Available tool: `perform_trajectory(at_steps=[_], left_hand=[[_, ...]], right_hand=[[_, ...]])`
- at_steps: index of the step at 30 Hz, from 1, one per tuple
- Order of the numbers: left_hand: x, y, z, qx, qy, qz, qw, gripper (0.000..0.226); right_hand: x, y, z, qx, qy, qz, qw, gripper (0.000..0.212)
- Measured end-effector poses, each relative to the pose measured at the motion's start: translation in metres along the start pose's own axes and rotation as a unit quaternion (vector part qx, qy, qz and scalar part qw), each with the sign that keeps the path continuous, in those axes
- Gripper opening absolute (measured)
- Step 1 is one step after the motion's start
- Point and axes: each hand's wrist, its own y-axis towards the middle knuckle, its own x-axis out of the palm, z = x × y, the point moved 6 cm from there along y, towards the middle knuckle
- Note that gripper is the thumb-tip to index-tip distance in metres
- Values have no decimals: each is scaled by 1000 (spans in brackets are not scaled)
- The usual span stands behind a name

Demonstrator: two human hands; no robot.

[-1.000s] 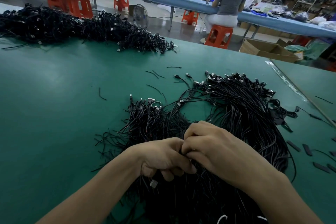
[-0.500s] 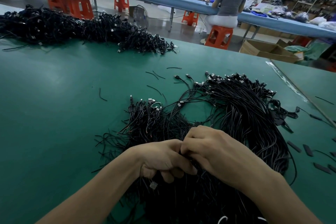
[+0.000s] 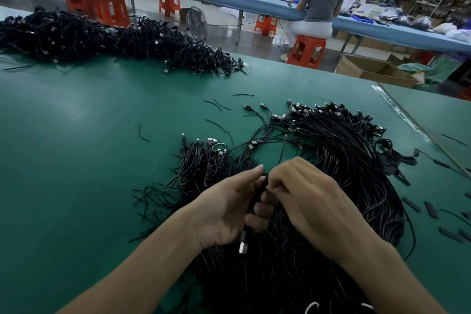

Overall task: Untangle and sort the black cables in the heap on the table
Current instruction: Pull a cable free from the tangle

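Observation:
A big heap of black cables [image 3: 339, 160] with USB plugs lies on the green table [image 3: 76, 160] in front of me. My left hand [image 3: 226, 209] is turned palm up above the heap's near part and grips a small bundle of black cables [image 3: 256, 201]; a metal USB plug [image 3: 243, 246] hangs below its fingers. My right hand [image 3: 308, 199] sits right beside it, fingers curled, pinching the same bundle near its top. A thinner clump of cables [image 3: 204, 160] spreads to the left of the hands.
A second long pile of black cables [image 3: 102, 38] runs along the table's far left edge. Short black offcuts [image 3: 418, 205] lie at the right and scattered in the middle. Orange stools [image 3: 307, 50], cardboard boxes and a seated person are beyond the table.
My left hand has rotated from knuckles-up to palm-up and lifted the bundle, so the USB plug now hangs in view. The right hand has stayed against it, shifting slightly up.

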Motion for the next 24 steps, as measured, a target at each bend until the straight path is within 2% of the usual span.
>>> perform_trajectory(at_steps=[3, 6, 8, 10, 13, 14, 15, 17, 19, 21, 22, 24], left_hand=[[8, 3, 7, 116, 53, 65, 990, 26], [18, 1, 16, 230, 56, 68, 969, 14], [17, -1, 22, 294, 118, 87, 945, 8], [14, -9, 32, 357, 280, 143, 879, 18], [15, -20, 44, 402, 516, 203, 729, 27], [15, -22, 46, 408, 549, 208, 699, 27], [15, -24, 47, 411, 563, 206, 687, 28], [15, -25, 46, 406, 563, 196, 692, 28], [16, -25, 44, 393, 551, 177, 715, 32], [16, -25, 41, 381, 506, 154, 758, 46], [16, -26, 40, 383, 492, 149, 767, 47], [15, -26, 40, 389, 496, 161, 760, 32]], right_hand=[[-2, -7, 9, 103, 96, 115, 983, 23], [1, -14, 9, 184, 236, 219, 929, 29], [4, -17, 11, 227, 302, 244, 893, 29], [9, -19, 19, 271, 372, 240, 854, 33], [15, -22, 31, 328, 460, 231, 792, 36], [18, -23, 34, 342, 482, 226, 774, 35], [20, -23, 36, 352, 502, 222, 758, 34], [24, -23, 38, 363, 540, 212, 729, 33], [26, -23, 39, 369, 562, 206, 711, 32], [25, -24, 40, 370, 556, 206, 715, 31], [24, -25, 40, 368, 547, 206, 723, 31], [23, -24, 39, 363, 525, 206, 741, 32]])
